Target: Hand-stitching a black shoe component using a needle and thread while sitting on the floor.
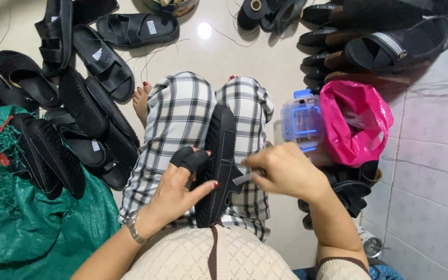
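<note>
A black sandal with pale stitching lies lengthwise on my lap, between my knees in checked trousers. My left hand grips its left side; two fingers wear black finger guards and the thumb presses the sole's edge. My right hand is closed on a small thin tool, its tip touching the sandal's right side near the strap.
Black sandals are heaped at left on a green woven sack, and stacked at top right. A clear blue-trimmed plastic box and a pink plastic bag sit by my right knee. Pale tiled floor surrounds me.
</note>
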